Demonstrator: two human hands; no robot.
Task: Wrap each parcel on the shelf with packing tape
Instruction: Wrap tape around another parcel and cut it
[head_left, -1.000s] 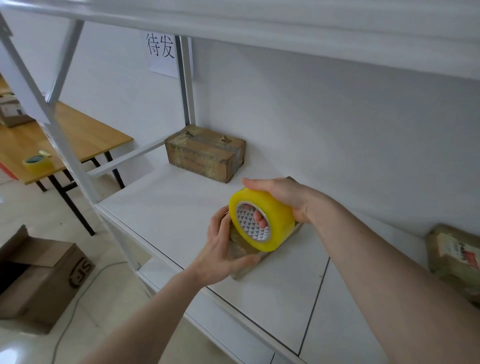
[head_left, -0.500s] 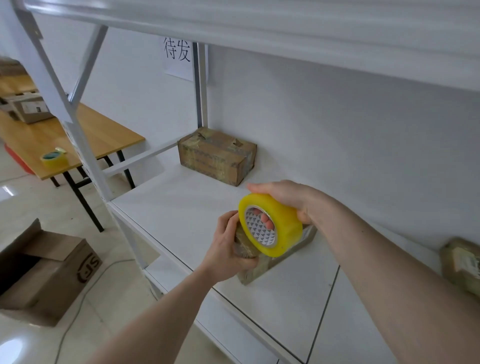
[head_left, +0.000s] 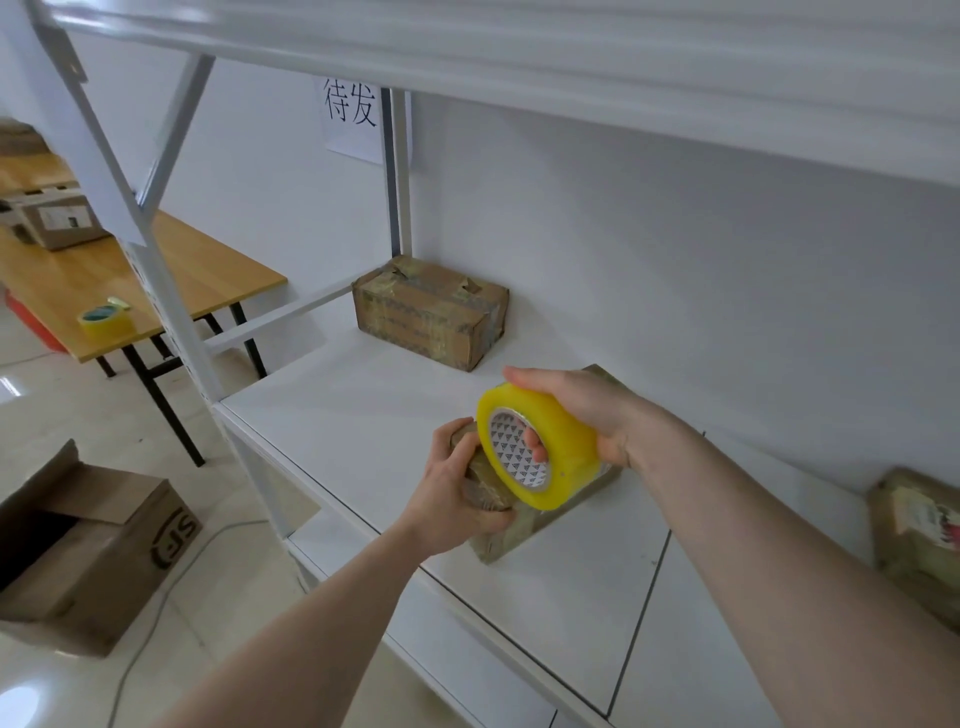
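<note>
**Taping the middle parcel on the shelf**

While gripping the middle parcel (head_left: 498, 530) at its near end, left hand (head_left: 457, 493) curled round it. Right hand (head_left: 576, 415) clamped on yellow tape roll (head_left: 540, 447), fingers through its core, roll against that parcel. Resting on white shelf (head_left: 363, 415). Behind that parcel, second parcel (head_left: 431, 312); right of it, third parcel (head_left: 919, 540). Far left, desk (head_left: 171, 280).
</note>
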